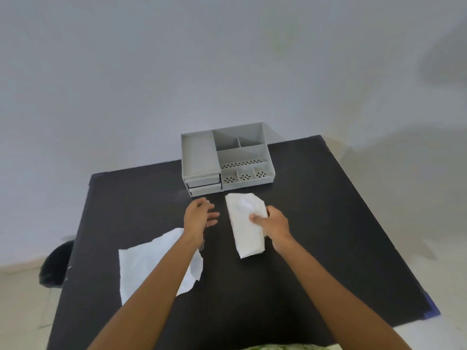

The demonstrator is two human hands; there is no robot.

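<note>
Your right hand (pixel 274 223) grips one folded cloth (pixel 246 223); left hand (pixel 199 215) hovers beside it, fingers loose, above a second cloth (pixel 151 261).

A folded white bundle (pixel 246 223), paper or cloth, lies flat on the black table (pixel 328 223), a little beyond its middle toward the far edge. Its long side runs near to far, slightly askew. The far end is rumpled; the right hand (pixel 274 224) pinches its right edge, thumb on top.
</note>
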